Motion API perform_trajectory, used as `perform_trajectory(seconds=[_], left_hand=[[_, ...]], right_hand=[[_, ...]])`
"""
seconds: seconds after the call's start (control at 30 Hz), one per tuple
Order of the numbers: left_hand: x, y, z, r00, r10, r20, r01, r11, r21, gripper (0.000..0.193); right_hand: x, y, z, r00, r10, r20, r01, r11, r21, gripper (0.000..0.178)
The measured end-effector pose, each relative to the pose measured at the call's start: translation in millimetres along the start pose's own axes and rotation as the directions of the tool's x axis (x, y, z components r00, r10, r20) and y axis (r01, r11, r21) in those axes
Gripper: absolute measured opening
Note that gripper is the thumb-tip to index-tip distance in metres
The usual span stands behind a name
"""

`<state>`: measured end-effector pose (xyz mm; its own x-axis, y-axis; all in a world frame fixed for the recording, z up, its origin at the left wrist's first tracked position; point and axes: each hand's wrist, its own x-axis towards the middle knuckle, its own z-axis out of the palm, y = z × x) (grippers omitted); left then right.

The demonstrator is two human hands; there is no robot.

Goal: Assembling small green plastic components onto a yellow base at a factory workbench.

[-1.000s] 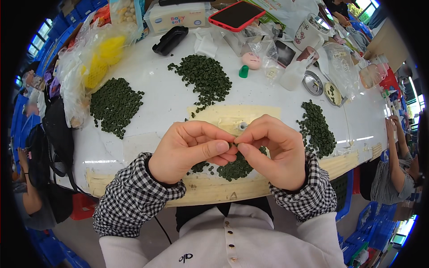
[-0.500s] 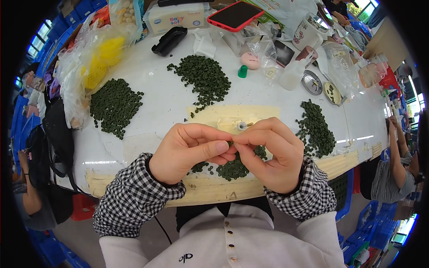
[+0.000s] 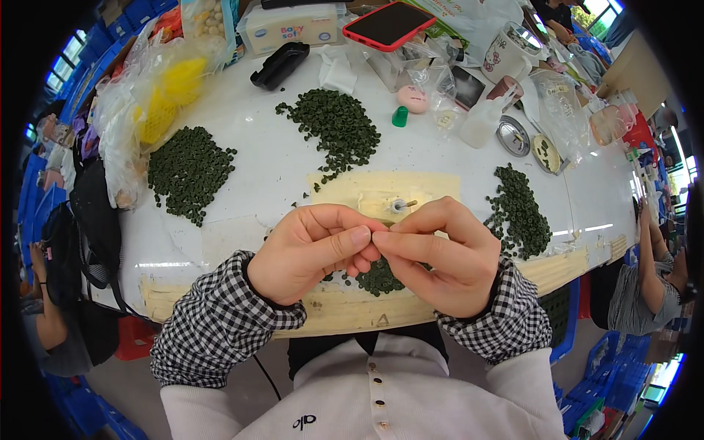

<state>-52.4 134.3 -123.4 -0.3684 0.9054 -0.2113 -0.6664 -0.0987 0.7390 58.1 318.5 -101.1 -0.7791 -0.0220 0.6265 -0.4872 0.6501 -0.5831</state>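
In front of my chest, my left hand and my right hand meet fingertip to fingertip, each in a pinch. A small dark green part showed at the left fingertips a moment ago; the fingers now cover it. What the right fingers pinch is hidden. Below my hands lies a pile of small dark green ring-like parts, partly covered by them. Just beyond the fingers, a small white holder with a brownish stick stands on a cream sheet.
More green parts lie in a left pile, a far middle pile and a right pile. Along the back are a red-cased phone, a white mug, an open round tin and plastic bags.
My right fingertips have shifted slightly left and closed in against the left ones. The small green part between them has gone out of sight.
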Motion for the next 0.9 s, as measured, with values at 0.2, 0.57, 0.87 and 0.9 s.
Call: perform_trajectory(seconds=[0.2, 0.57, 0.87, 0.9], left_hand=[[-1.8, 0.8, -3.4, 0.999, -0.027, 0.038, 0.023, 0.995, 0.094, 0.021], [-2.1, -0.1, -2.5, 0.999, -0.013, 0.045, 0.01, 0.998, 0.069, 0.019], [-0.1, -1.0, -3.3, 0.995, -0.032, 0.097, 0.033, 0.999, -0.008, 0.019], [0.5, -1.1, -3.2, 0.994, -0.032, 0.105, 0.034, 0.999, -0.01, 0.019]], right_hand=[[3.4, 0.7, -9.5, 0.963, 0.222, 0.15, -0.255, 0.933, 0.253, 0.02], [2.6, 4.3, -7.6, 0.952, 0.252, 0.175, -0.298, 0.899, 0.323, 0.021], [3.7, -0.2, -6.1, 0.989, 0.115, 0.09, -0.128, 0.979, 0.159, 0.023], [3.9, -0.7, -6.5, 0.989, 0.114, 0.091, -0.127, 0.98, 0.156, 0.023]])
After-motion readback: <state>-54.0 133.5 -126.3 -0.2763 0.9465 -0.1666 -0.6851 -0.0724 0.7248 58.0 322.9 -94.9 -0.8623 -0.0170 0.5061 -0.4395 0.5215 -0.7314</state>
